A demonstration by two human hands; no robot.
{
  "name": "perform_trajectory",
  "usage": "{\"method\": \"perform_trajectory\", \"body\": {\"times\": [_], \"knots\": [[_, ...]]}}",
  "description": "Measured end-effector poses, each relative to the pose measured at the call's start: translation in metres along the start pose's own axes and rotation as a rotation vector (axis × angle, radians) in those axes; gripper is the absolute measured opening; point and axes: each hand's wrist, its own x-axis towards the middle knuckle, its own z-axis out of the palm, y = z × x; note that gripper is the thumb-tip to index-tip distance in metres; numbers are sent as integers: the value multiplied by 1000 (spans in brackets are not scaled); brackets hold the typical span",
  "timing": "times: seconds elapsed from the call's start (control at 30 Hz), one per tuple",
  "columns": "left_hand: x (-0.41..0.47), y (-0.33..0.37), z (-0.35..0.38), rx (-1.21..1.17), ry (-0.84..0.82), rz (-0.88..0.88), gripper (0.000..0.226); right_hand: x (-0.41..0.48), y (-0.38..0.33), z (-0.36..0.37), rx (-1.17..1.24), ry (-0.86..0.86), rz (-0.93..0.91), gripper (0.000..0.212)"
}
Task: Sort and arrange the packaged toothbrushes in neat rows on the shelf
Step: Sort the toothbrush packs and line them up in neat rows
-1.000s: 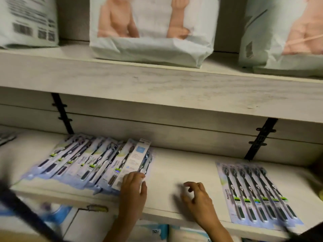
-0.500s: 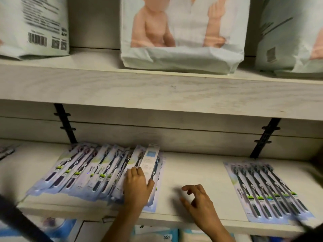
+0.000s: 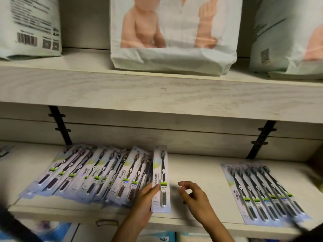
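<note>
A fanned pile of packaged toothbrushes [image 3: 83, 173] lies overlapping on the left of the lower shelf [image 3: 194, 168]. My left hand [image 3: 145, 203] grips one toothbrush pack [image 3: 161, 179] by its lower left edge, front side up, at the right end of that pile. My right hand [image 3: 195, 198] hovers just right of this pack with fingers loosely curled and nothing in them. On the right of the shelf, a neat row of toothbrush packs [image 3: 260, 191] lies side by side.
Above, an upper shelf [image 3: 157, 95] carries three large diaper bags, the middle one [image 3: 174, 35] straight ahead. Black brackets [image 3: 60, 124] stand against the back wall. More packaged goods [image 3: 164, 239] show below the shelf's front edge.
My left hand has pulled one pack out of the pile's right end and turned it from its white back to its printed front. My right hand stayed near the shelf middle.
</note>
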Motion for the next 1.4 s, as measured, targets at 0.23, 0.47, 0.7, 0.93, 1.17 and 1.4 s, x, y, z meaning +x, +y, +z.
{"method": "perform_trajectory", "body": {"times": [0.23,0.47,0.7,0.93,1.17,1.4], "knots": [[-11,-16,21,275,-120,92,9,4,-1,-1,252,-75,108,16],[7,-13,12,787,84,411,7,12,19,-12,275,-16,187,16],[34,-4,-9,1951,136,570,43,13,29,-19,312,-22,176,16],[40,1,-12,2238,183,516,43,16,34,-19,336,-44,171,17],[46,1,-3,2199,285,389,42,13,36,-22,341,-35,156,16],[38,5,7,1763,359,404,38,10,39,-24,340,-28,155,17]]}}
